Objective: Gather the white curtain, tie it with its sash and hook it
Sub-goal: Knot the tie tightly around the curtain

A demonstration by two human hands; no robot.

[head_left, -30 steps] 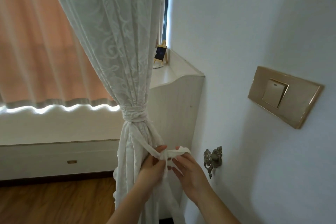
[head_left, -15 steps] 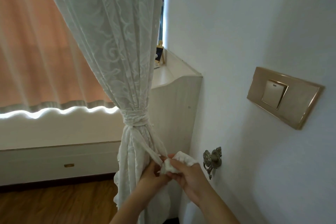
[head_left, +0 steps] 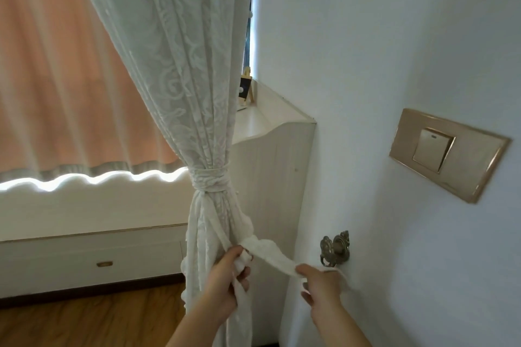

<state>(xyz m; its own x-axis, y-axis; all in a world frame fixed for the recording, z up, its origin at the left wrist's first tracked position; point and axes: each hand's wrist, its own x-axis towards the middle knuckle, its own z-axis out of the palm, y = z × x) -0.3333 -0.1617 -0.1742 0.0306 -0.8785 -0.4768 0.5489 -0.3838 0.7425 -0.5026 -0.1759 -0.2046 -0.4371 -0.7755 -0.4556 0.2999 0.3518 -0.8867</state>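
The white lace curtain [head_left: 180, 70] hangs gathered, with its white sash [head_left: 210, 182] wrapped and knotted around it at mid height. Loose sash ends trail down from the knot. My left hand [head_left: 225, 284] grips one end close against the curtain. My right hand [head_left: 320, 286] holds the other end, and the strip of sash [head_left: 270, 255] is stretched between the two hands. A brass wall hook [head_left: 335, 248] is fixed to the white wall just above and right of my right hand, a short gap from it.
A gold light switch plate [head_left: 448, 153] sits on the wall to the right. A white wooden cabinet [head_left: 270, 177] stands behind the curtain, with a small framed object [head_left: 245, 90] on its top. A peach curtain [head_left: 56, 65] covers the window; wooden floor [head_left: 84, 324] lies below.
My hands were together with the sash end bunched between them. My right hand has pulled away rightward toward the hook, stretching the sash end out; the left hand stays by the curtain.
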